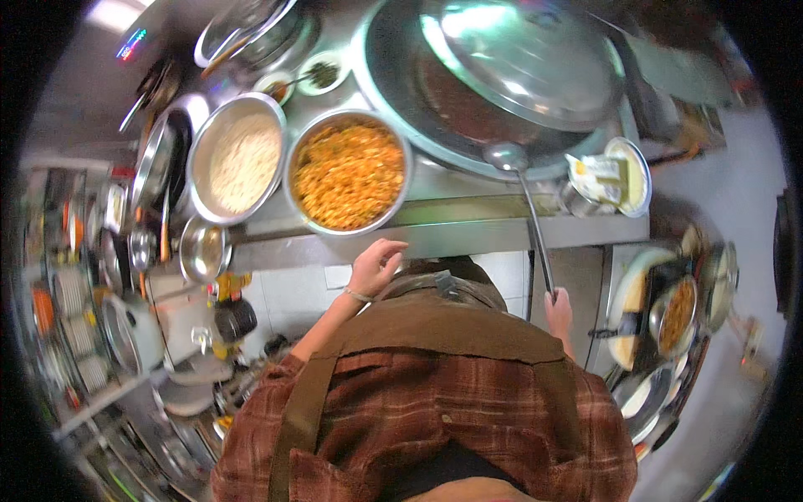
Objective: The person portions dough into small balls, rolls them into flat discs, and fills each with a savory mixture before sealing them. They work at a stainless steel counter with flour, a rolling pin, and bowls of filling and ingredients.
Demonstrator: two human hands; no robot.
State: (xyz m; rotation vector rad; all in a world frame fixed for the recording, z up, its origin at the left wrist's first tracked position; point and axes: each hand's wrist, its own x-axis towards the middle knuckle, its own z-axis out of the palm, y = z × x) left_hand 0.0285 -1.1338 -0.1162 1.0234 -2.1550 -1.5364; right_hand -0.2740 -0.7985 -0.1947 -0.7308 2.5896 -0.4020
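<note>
My right hand (559, 309) is closed around the handle of a long metal ladle (507, 157), whose bowl rests over the near rim of a large wok (389, 106). A big domed metal lid (533, 63) covers much of the wok, leaving dark reddish-brown contents partly visible. In front of my body, my left hand (377, 263) holds nothing, its fingers loosely bent near the counter edge. Just beyond it stands a metal bowl of orange, chopped-looking food (351, 176). To its left is a metal bowl of pale, grainy food (244, 163).
Two small bowls, one with dark green bits (323, 74), one with reddish sauce (276, 88), stand behind. An opened tub (633, 176) sits right of the wok. A small metal bowl (205, 250) is at left; a pan of food (677, 314) stands at right.
</note>
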